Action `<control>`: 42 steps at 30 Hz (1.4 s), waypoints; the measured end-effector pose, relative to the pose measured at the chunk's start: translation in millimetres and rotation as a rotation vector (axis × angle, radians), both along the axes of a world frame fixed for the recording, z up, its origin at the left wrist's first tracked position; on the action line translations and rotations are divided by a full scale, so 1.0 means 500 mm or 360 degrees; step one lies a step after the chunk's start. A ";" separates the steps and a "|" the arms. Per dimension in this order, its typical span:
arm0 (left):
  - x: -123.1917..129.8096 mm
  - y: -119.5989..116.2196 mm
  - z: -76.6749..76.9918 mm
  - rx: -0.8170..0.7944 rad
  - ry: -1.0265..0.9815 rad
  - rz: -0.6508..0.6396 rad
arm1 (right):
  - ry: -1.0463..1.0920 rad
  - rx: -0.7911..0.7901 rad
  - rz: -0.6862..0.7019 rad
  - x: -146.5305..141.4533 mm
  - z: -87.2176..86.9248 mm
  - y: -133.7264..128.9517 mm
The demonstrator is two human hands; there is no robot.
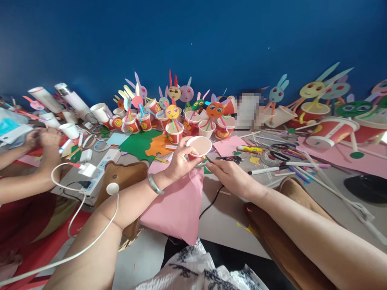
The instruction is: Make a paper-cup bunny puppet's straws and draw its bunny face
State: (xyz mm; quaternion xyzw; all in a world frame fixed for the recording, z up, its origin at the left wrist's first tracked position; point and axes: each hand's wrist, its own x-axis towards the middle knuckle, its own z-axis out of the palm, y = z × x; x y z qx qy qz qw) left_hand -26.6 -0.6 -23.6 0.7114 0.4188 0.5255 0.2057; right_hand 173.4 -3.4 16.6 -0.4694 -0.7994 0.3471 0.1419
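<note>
My left hand (pixel 183 160) is closed around a paper cup (pixel 198 146), thumb and fingers on its side. The cup's open mouth is tilted toward me. My right hand (pixel 230 174) is closed at the cup's right side, its fingertips very near the wall. A thin dark tip (pixel 208 160) shows at those fingertips; the rest is hidden in the hand, so its kind is unclear. Pink paper (pixel 175 205) lies below the cup and hangs over the table edge. Behind the cup stand red paper cups with paper rabbit figures, one with an orange head (pixel 215 109).
Green paper (pixel 137 145) and orange paper (pixel 160 146) lie beyond my left hand. A power strip (pixel 101 171) with cables is at left, near another person's hands (pixel 50 139). Pens, tape (pixel 270 158) and scissors (pixel 279 155) crowd the right. A white cable crosses my left arm.
</note>
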 end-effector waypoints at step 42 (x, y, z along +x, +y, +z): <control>0.005 -0.008 0.008 0.0195 0.0273 0.0082 | -0.0290 0.0298 -0.0055 0.001 -0.003 0.001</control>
